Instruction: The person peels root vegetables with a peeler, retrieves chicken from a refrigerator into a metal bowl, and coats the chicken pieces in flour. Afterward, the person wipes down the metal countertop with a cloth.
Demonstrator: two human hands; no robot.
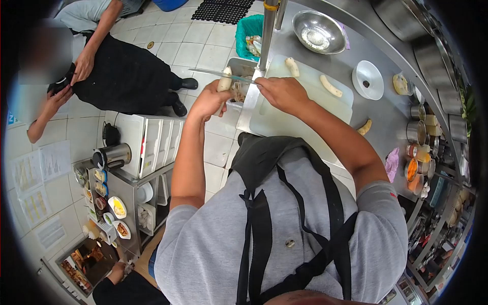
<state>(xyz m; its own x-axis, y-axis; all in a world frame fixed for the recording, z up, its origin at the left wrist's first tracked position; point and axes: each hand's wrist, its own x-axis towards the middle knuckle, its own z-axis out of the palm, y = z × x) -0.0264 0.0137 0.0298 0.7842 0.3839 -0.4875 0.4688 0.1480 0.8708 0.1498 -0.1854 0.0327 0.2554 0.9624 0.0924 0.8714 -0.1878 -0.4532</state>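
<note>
My left hand (207,102) is wrapped round a peeled banana (224,81), held up beyond the edge of the counter. A knife (211,73) is in my right hand (282,94), its long blade lying across the upper part of that banana and pointing left. Whether the edge has gone into the flesh I cannot tell. Two more peeled bananas, one near the far edge (292,67) and one farther right (331,86), rest on a pale cutting board (305,114). Below my hands stands a grey bin (235,108) with scraps inside.
On the steel counter are a metal bowl (318,32), a white bowl (367,80) with something dark in it, and a yellowish banana piece (364,127). A metal post (267,38) rises beside the green-lined bin (246,33). A person in a black apron (124,76) stands at left.
</note>
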